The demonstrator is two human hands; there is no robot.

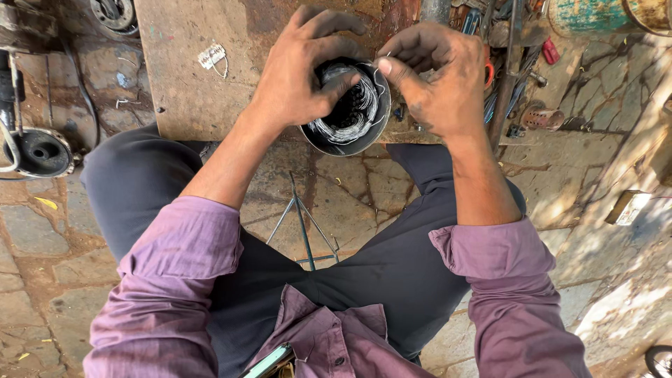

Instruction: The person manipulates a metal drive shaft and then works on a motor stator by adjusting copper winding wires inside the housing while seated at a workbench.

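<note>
A round dark metal housing [313, 138] with silvery wire coils [350, 122] wound inside it rests at the near edge of a low rusty workbench [189, 77]. My left hand [301, 73] grips the housing's left side, its fingers reaching into the opening over the coils. My right hand [437, 80] is at the housing's right rim, thumb and fingers pinched on a thin wire strand [383, 66] that leads up from the winding.
A small bundle of light wire pieces [213, 56] lies on the bench to the left. Tools with red handles [521, 63] are heaped at the bench's right. A black wheel-like part [42, 150] sits on the stone floor at left, a metal frame [304, 231] between my knees.
</note>
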